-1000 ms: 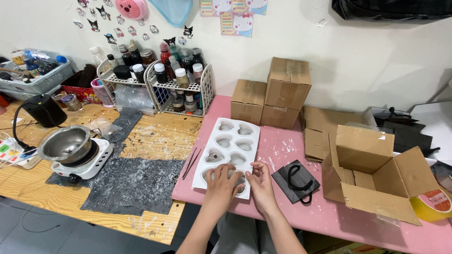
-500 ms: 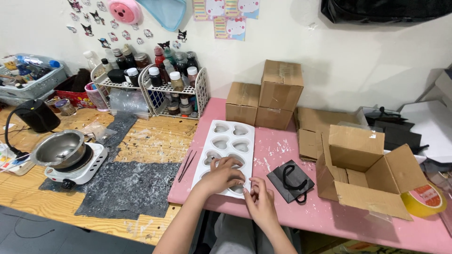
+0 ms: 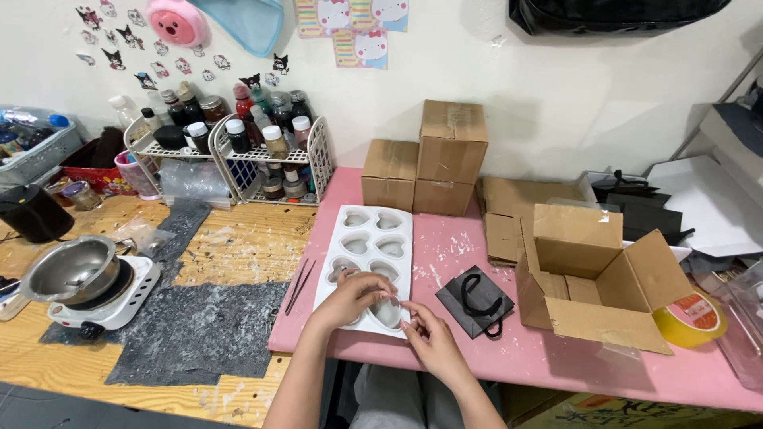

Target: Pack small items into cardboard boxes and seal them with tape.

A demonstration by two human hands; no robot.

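At the near end of the heart mould (image 3: 364,238), on the pink surface (image 3: 517,361): left hand (image 3: 350,298) laid over the nearest left cavity, fingers curled down into it; not discernible whether anything is gripped beneath them. Right hand (image 3: 433,343) just beside it, thumb and fingertips closed on the mould's near rim at the nearest right cavity.

Compared with one second ago: then side by side at the near edge, now parted, with the left advanced onto the mould and the right drawn back to the rim. Mould itself unmoved, flat on the surface, long axis running away from the body, farther cavities uncovered and untouched. Judged from this: work confined to the nearest row, one hand steadying, the other working inside a cavity.

Outward from the mould:
- Left, just beside it: two thin dark sticks (image 3: 300,284) lying parallel.
- Right, near: small black paper bag (image 3: 475,300), flat, handle uppermost.
- Farther right: open cardboard box (image 3: 592,278), flaps spread, and a yellow tape roll (image 3: 690,318).
- Behind, against the wall: stacked closed cartons (image 3: 433,159).
- Well to the left, on the wooden part: grey mat (image 3: 199,334), hot plate (image 3: 107,306) bearing a steel bowl (image 3: 73,268), wire rack of bottles (image 3: 238,155).
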